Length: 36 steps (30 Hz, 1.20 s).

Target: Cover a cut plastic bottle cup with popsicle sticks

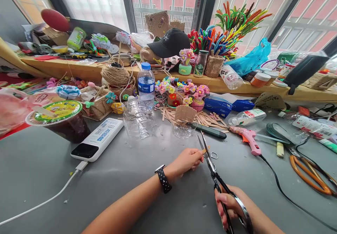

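Left hand (190,159) pinches a small tan strip (204,151), thumb and fingers closed on it. Right hand (231,206), at 4 o'clock from the left, is wrapped round the handles of the scissors (215,174). Blades point to 11 and stand slightly parted; strip sits at them, just off the left fingertips. Can't tell if it lies fully between both blades.

Risks: fingertips are very near the blades, so a slipped pinch or a drifting blade could nick them. Strip is short; a loose grip could let it twist or flick away. Swinging the right arm wide to 3 could snag the black cord (279,188) and drag the pink glue gun (246,139).

Room: bare grey table (118,192) from 7 to 9, until the white cable (55,199) and power bank (102,139). Tight at 12 to 1: clear plastic cup (181,130), dark knife (212,131), wooden sticks (217,119). Wooden ledge (168,75) closes off the back at 12. Near table edge isn't in view.
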Motion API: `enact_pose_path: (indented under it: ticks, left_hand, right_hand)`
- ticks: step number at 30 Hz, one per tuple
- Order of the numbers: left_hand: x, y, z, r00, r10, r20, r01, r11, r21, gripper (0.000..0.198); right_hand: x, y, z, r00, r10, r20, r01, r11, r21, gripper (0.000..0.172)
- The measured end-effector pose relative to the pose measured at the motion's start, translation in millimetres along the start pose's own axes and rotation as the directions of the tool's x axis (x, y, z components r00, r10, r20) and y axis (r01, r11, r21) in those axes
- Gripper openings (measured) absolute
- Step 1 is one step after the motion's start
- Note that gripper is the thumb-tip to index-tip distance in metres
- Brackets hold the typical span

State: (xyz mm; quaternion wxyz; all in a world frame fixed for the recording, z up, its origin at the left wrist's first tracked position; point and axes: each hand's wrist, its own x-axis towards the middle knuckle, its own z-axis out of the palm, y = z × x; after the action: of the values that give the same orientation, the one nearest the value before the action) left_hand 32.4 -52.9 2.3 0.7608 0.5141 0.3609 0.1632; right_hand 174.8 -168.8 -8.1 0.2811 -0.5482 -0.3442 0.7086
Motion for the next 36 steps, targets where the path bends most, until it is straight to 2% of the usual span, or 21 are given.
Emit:
enact_pose_path:
  ticks: [4, 8, 11, 18, 22, 28, 31, 36]
  left_hand:
    - [-3.6, 3.6, -0.9, 0.999, -0.009, 0.037, 0.009, 1.000, -0.010, 0.016]
    - [-3.9, 2.7, -0.4, 0.996, 0.000, 0.084, 0.004, 0.999, -0.049, 0.017]
    - [-3.4, 1.3, 0.9, 0.997, -0.004, 0.078, 0.009, 0.998, -0.061, 0.019]
    - [-4.8, 4.1, 3.4, 0.999, -0.033, 0.037, 0.036, 0.996, -0.079, 0.024]
    - [-4.0, 2.9, 2.2, 0.998, -0.033, 0.044, 0.036, 0.996, -0.082, 0.023]
    - [0.8, -3.4, -1.1, 1.000, -0.003, 0.019, 0.004, 0.998, -0.068, 0.023]
    - [4.6, -10.1, -5.5, 0.999, 0.045, -0.021, -0.046, 0.998, -0.036, 0.026]
    - [7.8, -17.7, -13.9, 0.994, 0.113, 0.008, -0.112, 0.993, -0.041, 0.029]
  right_hand:
    - [-4.7, -7.1, -1.0, 0.999, 0.035, 0.029, -0.038, 0.994, 0.106, 0.049]
    - [-6.0, -8.3, 1.4, 1.000, -0.019, 0.003, 0.019, 1.000, 0.020, 0.047]
    - [-1.9, -1.4, 2.5, 0.999, -0.049, 0.004, 0.049, 0.998, -0.029, 0.048]
    - [3.8, 3.8, 3.1, 0.997, 0.042, -0.059, -0.048, 0.993, -0.110, 0.040]
    - [1.2, 2.4, 4.7, 0.997, 0.027, -0.077, -0.038, 0.989, -0.140, 0.041]
    - [5.5, 6.1, -1.5, 0.999, 0.011, -0.051, -0.016, 0.995, -0.096, 0.046]
    - [8.9, 7.1, -7.7, 0.999, -0.013, 0.038, 0.016, 0.997, -0.077, 0.052]
    - [8.2, 11.8, -13.9, 0.990, -0.111, 0.088, 0.103, 0.990, 0.096, 0.064]
